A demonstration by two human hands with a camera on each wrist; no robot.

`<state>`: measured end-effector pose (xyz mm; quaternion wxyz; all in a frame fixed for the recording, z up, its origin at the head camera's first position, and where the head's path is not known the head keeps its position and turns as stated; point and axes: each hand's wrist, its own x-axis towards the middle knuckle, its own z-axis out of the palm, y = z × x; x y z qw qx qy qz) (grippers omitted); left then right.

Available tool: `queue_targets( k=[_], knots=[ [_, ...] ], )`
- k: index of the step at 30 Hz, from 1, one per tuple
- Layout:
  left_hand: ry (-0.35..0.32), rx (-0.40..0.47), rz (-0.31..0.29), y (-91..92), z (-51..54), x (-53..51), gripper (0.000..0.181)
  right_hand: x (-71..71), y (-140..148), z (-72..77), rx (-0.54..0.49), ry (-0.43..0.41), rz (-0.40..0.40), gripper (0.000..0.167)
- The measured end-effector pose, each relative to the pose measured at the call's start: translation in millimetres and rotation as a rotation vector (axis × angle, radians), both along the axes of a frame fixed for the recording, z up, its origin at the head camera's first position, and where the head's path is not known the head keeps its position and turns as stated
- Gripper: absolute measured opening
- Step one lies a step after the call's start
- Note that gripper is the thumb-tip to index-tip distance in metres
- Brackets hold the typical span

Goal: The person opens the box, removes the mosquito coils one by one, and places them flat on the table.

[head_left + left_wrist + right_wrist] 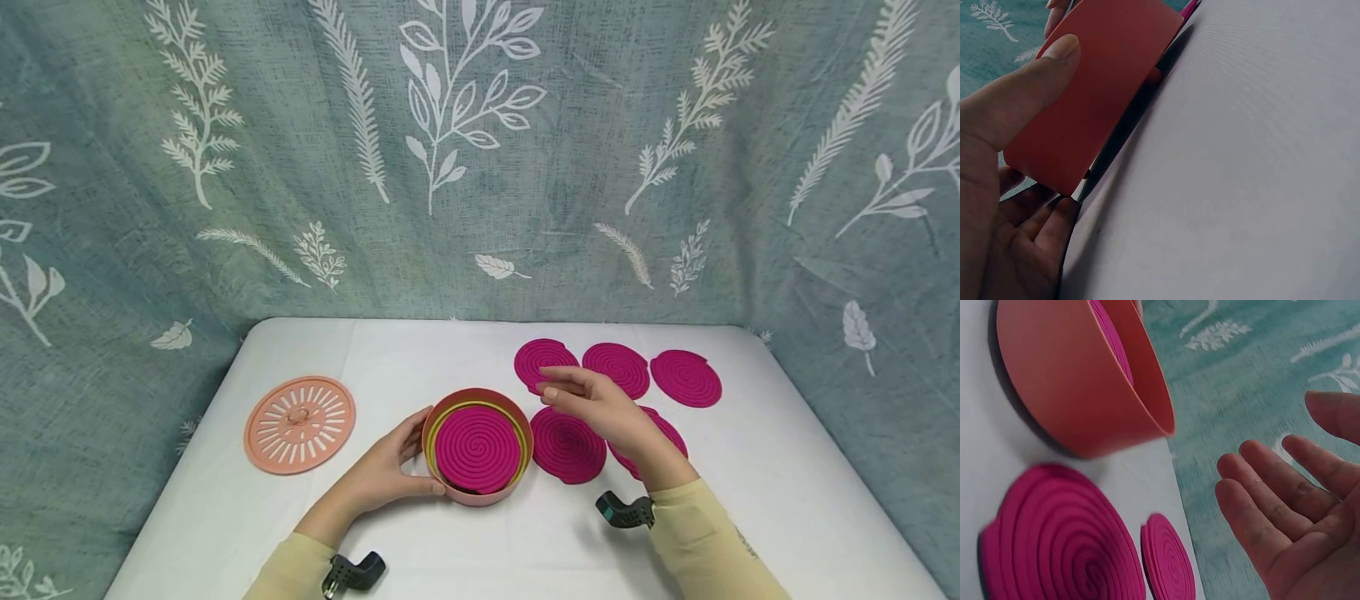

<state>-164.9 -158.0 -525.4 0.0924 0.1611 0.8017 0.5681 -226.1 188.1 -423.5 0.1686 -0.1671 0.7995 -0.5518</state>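
Observation:
A round coral tin (477, 500) stands on the table, with a yellow ring (519, 477) showing inside its wall. A magenta spiral coil, like a mosquito coil (477, 450), lies flat within that ring. My left hand (393, 467) holds the tin by its left side; in the left wrist view the thumb (1041, 84) presses the outer wall while the other fingers reach around the edge. Raised right of the tin, my right hand (600, 408) is above the loose coils with nothing in it. Its fingers (1266, 503) are relaxed and apart from the tin in the right wrist view.
Several magenta coils lie right of the tin, among them a near one (568, 446) and a far right one (686, 378). A slotted coral lid (262, 454) lies at the left. A patterned curtain (480, 267) hangs behind the white table (480, 554).

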Motion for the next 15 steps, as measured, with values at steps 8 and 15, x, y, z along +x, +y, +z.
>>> queue_targets(
  k=[8, 15],
  knots=[
    [0.006, 0.000, 0.002, 0.0, -1.1, -0.1, 0.116, -3.4, -31, -0.1, 0.017, 0.018, 0.080, 0.047],
    [0.008, -0.002, -0.002, -1.0, -1.4, -0.4, 0.115, -8.9, -55, -11.8, 0.081, 0.004, 0.142, 0.047]
  ],
)
